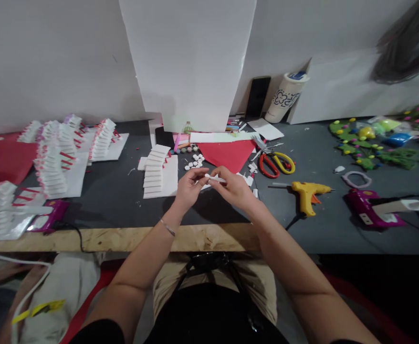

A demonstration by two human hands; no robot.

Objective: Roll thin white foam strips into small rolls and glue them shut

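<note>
My left hand (190, 190) and my right hand (234, 189) meet just above the dark table. Between their fingertips is a small thin white strip (216, 179), pinched from both sides. To the left of my hands stands a model of overlapping white slats (153, 174) on a white square base. Several small white discs (194, 162) lie beyond my left fingers. A red sheet (226, 155) is spread behind my hands, with white scraps (252, 168) at its right. My fingers partly cover the strip, so its full shape is hidden.
Scissors (276, 163) with red and yellow handles lie right of the red sheet. Nearer is a yellow glue gun (304, 195); purple power strips (365, 210) sit further out. A cup (286, 98) and phone (257, 97) stand behind. More slatted models (54, 162) fill the left.
</note>
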